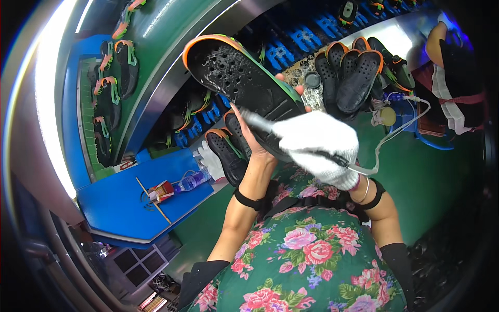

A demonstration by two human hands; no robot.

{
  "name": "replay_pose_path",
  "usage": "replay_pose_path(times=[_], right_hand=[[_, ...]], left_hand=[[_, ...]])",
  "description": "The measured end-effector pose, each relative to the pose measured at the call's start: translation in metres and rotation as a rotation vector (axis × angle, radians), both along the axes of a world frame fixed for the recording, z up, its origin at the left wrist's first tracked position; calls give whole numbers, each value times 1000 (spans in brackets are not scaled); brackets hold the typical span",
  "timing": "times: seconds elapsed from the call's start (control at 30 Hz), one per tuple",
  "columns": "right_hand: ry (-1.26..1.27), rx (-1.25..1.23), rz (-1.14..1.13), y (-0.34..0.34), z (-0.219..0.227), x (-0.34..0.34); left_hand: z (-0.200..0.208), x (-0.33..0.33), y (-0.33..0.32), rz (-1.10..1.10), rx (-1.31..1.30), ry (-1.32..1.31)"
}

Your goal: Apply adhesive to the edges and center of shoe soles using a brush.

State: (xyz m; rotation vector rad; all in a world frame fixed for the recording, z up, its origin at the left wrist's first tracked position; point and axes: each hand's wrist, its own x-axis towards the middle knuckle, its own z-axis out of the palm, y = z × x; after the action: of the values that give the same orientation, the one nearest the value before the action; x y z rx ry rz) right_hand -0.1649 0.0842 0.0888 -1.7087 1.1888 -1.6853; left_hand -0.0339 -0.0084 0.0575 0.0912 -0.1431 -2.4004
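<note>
My bare left hand [254,141] grips a black shoe sole [244,80] with an orange and green rim from below. Fingertips show along its right edge. The inside of the sole faces up, with holes and whitish wet-looking streaks at the toe end. In a white knitted glove, my right hand [319,145] is closed round a slim brush-like tool [257,122]. Motion blurs its pale tip, which lies over the sole; whether it touches cannot be told. From the tool's rear end a clear tube [382,138] runs off to the right.
Several similar black soles [358,83] stand at the back right, with more [226,156] left of my hands. A blue side table [122,208] holds a plastic bottle [192,180] and a small red box [161,191]. Shoe parts lie on a green conveyor [150,67]. Another person's arm [435,47] is at right.
</note>
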Motion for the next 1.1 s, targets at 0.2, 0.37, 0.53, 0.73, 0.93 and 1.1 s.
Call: replay_pose_path(times=[0.2,0.37,0.53,0.73,0.93,1.1], right_hand=[[-6,-24,104,8,-1,13],[-106,14,47,4,-13,4],[-28,10,204,12,0,4],[95,2,99,12,-13,1],[-125,100,281,7,-10,-15],[194,-11,272,19,-8,1]], left_hand=[[-6,7,-10,125,-14,-89],[-10,17,-22,-92,-202,2],[-5,18,-21,65,-55,-120],[-9,16,-29,-16,-180,-103],[-3,21,-32,-181,-217,-123],[-15,27,-45,-320,-196,-156]])
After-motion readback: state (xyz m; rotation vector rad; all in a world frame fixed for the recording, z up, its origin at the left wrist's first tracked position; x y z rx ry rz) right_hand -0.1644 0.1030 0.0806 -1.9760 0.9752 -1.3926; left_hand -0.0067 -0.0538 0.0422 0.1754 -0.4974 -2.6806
